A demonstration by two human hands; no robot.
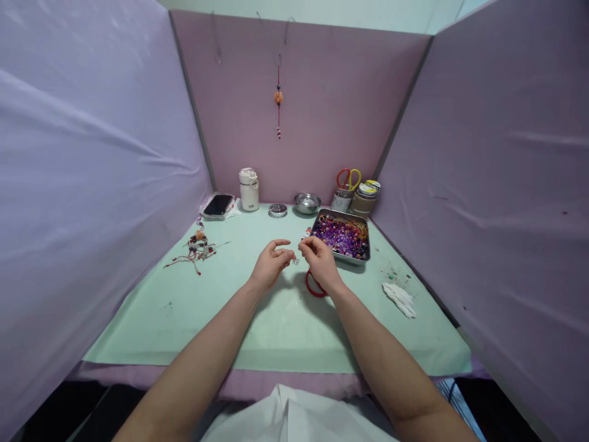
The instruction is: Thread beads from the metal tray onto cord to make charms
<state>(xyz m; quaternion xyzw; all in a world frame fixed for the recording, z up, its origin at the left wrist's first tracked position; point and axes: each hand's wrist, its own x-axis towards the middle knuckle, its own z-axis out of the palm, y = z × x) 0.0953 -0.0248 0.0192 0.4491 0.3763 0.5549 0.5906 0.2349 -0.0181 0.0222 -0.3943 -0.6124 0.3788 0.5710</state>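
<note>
My left hand [271, 265] is over the middle of the table, its thumb pressed against the lower fingers and its index finger held apart. Small clear beads [296, 261] show at those fingertips. Just to the right, my right hand [321, 263] is closed in a pinch, fingertips pointing at the left hand. What it pinches is too small to make out. Scissors with a red handle [315, 286] lie partly hidden beneath my right wrist. Beyond the right hand stands a metal tray [353, 260] full of purple and dark beads. A small red-and-white item [307, 232] sits by its left edge.
Finished-looking beaded cords [199, 248] lie at left. Along the back stand a phone [218, 205], a white bottle [249, 190], a small round dish [278, 210], a steel bowl [307, 203] and jars [365, 199]. A white glove [399, 299] lies right. A beaded pendant [278, 98] hangs behind.
</note>
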